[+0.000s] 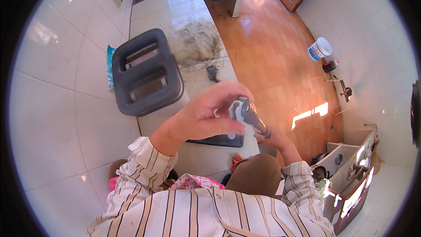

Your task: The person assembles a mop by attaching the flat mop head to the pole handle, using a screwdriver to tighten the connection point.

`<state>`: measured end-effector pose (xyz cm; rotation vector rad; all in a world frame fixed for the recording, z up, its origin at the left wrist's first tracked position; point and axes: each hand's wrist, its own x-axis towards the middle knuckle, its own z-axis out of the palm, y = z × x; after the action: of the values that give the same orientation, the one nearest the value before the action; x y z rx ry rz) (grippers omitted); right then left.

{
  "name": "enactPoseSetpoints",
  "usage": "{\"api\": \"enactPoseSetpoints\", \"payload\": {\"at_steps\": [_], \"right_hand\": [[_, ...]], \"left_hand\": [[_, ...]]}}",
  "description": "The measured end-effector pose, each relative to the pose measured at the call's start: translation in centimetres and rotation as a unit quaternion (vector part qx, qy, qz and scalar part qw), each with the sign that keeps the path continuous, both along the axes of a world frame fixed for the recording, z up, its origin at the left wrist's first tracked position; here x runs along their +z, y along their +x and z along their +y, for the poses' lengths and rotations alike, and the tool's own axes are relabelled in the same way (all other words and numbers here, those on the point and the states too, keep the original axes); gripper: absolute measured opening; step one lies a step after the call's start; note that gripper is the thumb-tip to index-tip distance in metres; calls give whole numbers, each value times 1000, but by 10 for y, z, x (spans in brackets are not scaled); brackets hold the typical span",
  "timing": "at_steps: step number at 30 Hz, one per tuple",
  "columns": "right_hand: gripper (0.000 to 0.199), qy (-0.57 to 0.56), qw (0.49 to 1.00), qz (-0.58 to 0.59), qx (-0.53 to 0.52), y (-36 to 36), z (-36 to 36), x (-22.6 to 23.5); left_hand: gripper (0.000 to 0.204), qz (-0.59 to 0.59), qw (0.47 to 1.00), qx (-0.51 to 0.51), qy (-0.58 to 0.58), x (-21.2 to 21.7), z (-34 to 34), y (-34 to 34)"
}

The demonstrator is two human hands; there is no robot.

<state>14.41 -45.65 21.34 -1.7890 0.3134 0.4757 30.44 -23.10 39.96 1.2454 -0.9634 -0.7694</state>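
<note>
A grey mop handle (pixel 256 120) with a pale, hook-shaped end cap (pixel 237 109) points up toward me. My left hand (pixel 210 109) curls around its upper end, thumb on the near side and fingers on the far side. Lower on the same pole, my right hand (pixel 274 141) is closed; the pole hides part of its fingers. Beneath my left hand, a dark flat plate (pixel 219 140), perhaps the mop head, lies on the white tiled counter. To the left stands a mop bucket (pixel 175 92) with a dark grey top and two long slots.
A blue packet (pixel 110 68) is wedged between bucket and tiled wall. Wet, dirty smears (pixel 197 39) and a dark scrap (pixel 212 73) mark the counter. Across the orange floor (pixel 263 57) stand a white tub (pixel 320 49) and a dark bottle (pixel 330 66). A wooden drawer unit (pixel 346 158) is at right.
</note>
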Motion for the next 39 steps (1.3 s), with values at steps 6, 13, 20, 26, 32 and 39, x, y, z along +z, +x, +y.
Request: {"api": "enactPoseSetpoints", "payload": {"at_steps": [6,13,20,26,32,39], "right_hand": [[20,-32,997,-66,16,1,15,-1],[10,-120,972,-126,-156,12,20,-14],[15,-249,908,-273,-199,14,6,-16],[18,-284,882,-297,-233,15,6,-10],[18,-278,900,-262,-212,6,12,-13],[13,-271,897,-256,-240,9,15,-7]], "left_hand": [[47,-43,997,64,-17,-2,-5,-6],[45,113,994,-8,-11,9,0,-7],[62,135,985,24,104,23,4,-10],[50,145,974,100,140,18,5,-12],[48,124,969,174,123,18,-4,-16],[51,110,966,201,122,10,0,-22]]}}
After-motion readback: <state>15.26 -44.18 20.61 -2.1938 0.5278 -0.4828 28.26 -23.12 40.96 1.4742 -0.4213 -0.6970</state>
